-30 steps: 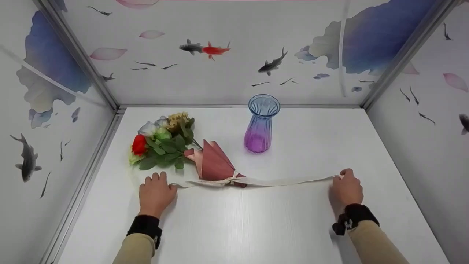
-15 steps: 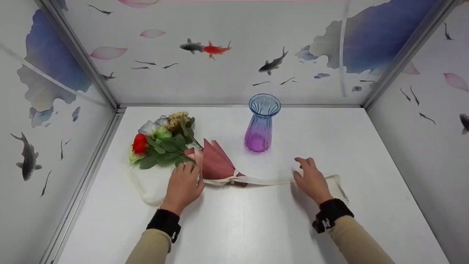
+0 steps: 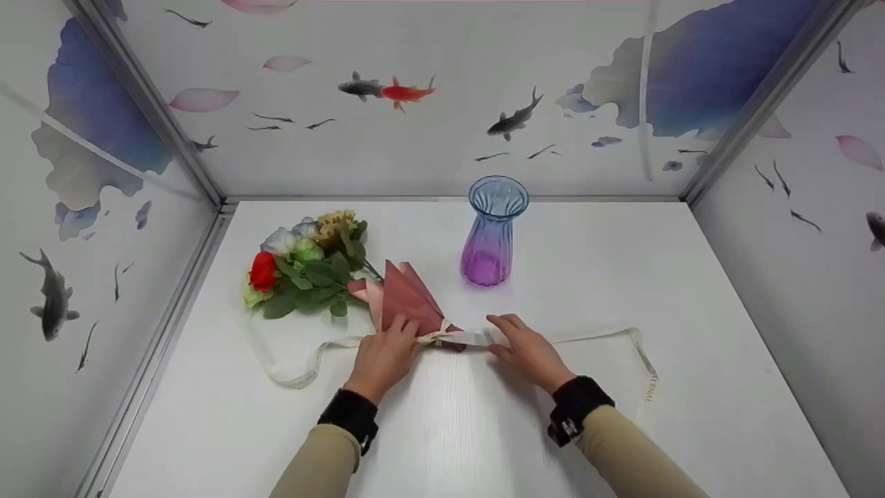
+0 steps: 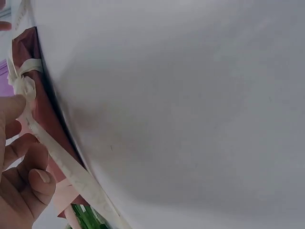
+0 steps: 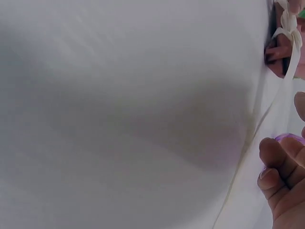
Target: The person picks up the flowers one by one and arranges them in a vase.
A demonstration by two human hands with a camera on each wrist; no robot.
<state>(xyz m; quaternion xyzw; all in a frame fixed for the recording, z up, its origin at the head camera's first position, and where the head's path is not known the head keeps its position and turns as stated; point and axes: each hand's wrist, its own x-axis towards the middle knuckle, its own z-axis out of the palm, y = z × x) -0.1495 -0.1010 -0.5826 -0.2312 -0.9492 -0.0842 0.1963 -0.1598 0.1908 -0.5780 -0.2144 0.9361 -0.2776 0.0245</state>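
Artificial flowers [image 3: 311, 266] lie on their side at the table's left, their stems in dusky-pink wrapping paper [image 3: 411, 297]. A cream ribbon [image 3: 608, 335] is knotted round the paper's narrow end, with its tails spread left and right. My left hand [image 3: 387, 356] is beside the knot, its fingers loosely bent; in the left wrist view the thumb tip is close to the knot [image 4: 26, 88]. To the right of the knot, my right hand [image 3: 531, 353] has relaxed fingers over the ribbon. In the right wrist view, its fingertips [image 5: 271, 152] stand apart from the ribbon.
A glass vase [image 3: 487, 256], blue fading to purple, stands upright behind the paper's tip. The white table [image 3: 449, 443] is enclosed at the back and sides by panels [image 3: 442, 159] printed with fish and petals.
Both hands have let go of the outstretched ribbon tails and moved inward toward the knot. The tails now lie slack and curved on the table. Flowers and vase stay put.
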